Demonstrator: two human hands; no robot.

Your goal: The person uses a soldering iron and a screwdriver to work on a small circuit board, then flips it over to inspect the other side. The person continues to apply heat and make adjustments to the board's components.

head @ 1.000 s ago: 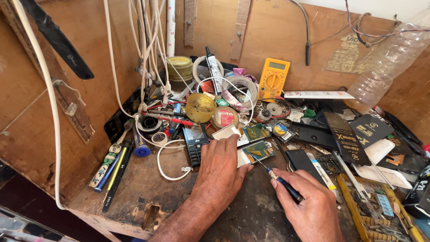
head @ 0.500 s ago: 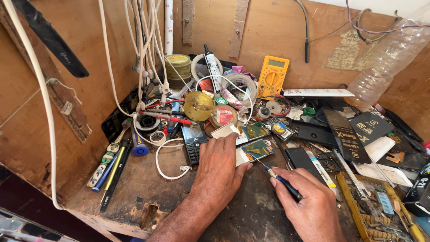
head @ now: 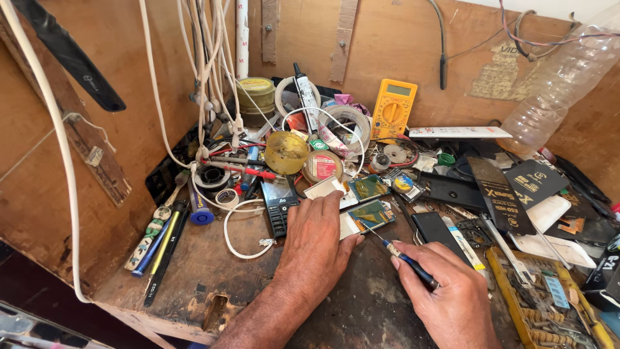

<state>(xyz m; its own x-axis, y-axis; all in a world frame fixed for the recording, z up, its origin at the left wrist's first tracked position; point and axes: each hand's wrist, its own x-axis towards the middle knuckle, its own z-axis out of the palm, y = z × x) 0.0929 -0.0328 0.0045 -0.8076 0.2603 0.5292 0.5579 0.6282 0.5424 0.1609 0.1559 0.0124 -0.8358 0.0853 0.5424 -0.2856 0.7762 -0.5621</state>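
Circuit board point(head: 370, 214) lies flat on bench point(head: 213, 271), among clutter, just beside mobile phone point(head: 279, 205). Board pinned under left hand point(head: 318, 240), fingers flat, nothing grasped. Precision screwdriver point(head: 403, 257) pinched in right hand point(head: 445, 291), tip on board edge. Best kept: steady downward pressure, tip seated square, small turns.

We see a worn wooden workbench point(head: 213, 284) bearing a yellow multimeter point(head: 392, 110), keypad phone point(head: 279, 207), tape rolls point(head: 349, 126) and a circuit board point(head: 369, 213).

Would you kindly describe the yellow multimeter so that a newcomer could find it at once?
Look at the wooden back wall behind the cluttered bench. Leaning against its foot, right of the tape rolls, stands the multimeter. It is the only bright yellow box with a round dial and small screen.
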